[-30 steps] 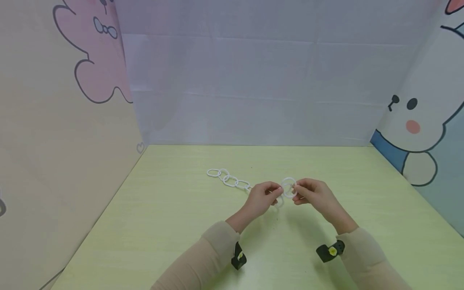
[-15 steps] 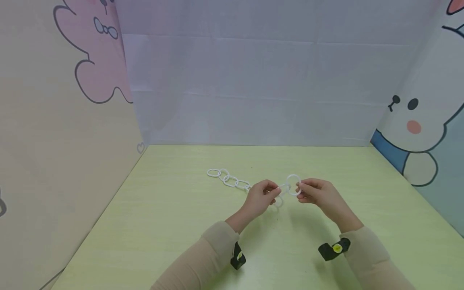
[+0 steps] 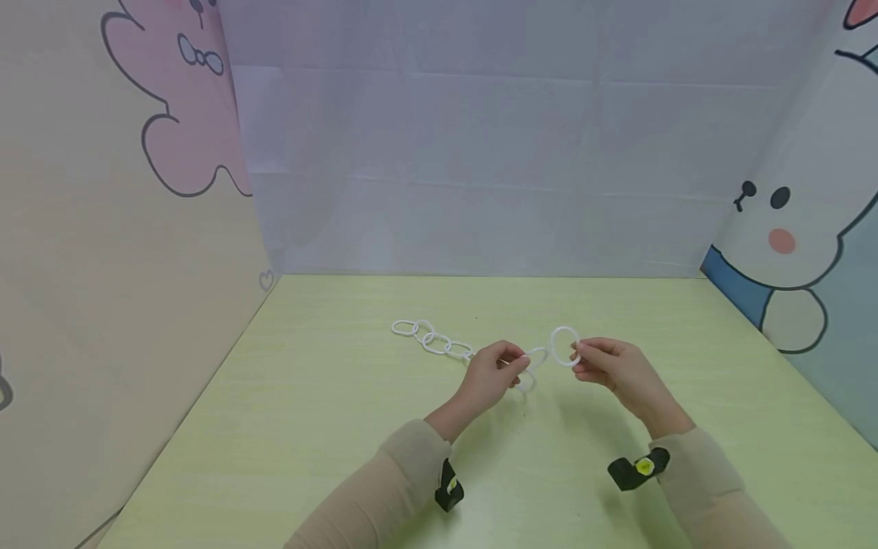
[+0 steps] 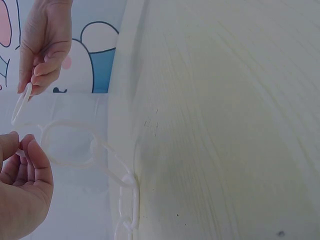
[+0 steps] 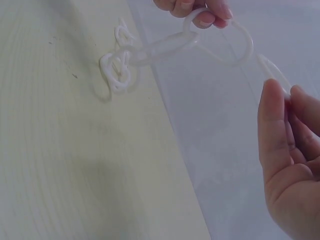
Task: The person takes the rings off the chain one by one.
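Observation:
My left hand pinches the end link of a white plastic chain. From these fingers the chain sags down to the table, where several oval links lie stretched out to the far left. To the right, my right hand holds a single white chain link between thumb and fingertips. This link stands upright, a narrow gap away from the end link in the head and right wrist views. Both hands are raised above the table. My fingers cover part of each pinched link.
A pale yellow-green table lies under the hands. A plain whitish sheet rises behind it, with cartoon-printed panels at the sides. Black wrist straps sit at the sleeve cuffs.
My right hand has drawn its link to the right and slightly up, away from the left hand's link, which it overlapped before. The left hand has barely moved.

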Demonstrator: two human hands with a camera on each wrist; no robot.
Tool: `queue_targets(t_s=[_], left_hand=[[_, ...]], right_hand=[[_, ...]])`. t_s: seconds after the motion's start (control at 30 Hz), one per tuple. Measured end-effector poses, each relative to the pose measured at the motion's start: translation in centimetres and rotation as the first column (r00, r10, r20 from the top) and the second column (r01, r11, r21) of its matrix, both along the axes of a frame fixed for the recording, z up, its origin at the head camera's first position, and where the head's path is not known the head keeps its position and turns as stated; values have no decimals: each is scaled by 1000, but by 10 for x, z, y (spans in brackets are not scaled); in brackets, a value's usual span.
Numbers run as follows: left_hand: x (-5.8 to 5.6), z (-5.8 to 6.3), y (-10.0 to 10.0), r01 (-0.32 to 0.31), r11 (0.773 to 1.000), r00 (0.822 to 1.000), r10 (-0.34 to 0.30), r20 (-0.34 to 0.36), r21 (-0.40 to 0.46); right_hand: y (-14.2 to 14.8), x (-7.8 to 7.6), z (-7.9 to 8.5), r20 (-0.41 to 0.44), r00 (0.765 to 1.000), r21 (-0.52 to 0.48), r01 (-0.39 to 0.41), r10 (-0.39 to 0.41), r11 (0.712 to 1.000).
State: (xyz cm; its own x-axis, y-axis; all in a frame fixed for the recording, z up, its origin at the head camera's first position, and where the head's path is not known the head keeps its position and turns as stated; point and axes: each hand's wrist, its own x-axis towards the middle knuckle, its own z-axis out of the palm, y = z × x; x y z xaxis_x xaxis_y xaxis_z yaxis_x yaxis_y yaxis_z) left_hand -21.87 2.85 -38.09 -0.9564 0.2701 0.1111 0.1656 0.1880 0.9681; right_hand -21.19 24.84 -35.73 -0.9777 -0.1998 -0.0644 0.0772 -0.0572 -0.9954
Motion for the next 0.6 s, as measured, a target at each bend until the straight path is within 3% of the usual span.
queue_targets(t_s=[0.6], left_hand=[[2,2,0,0,1000,1000,0,-8,11]], right_hand=[[17,-2,-4,47,998,-76,54,-51,996]])
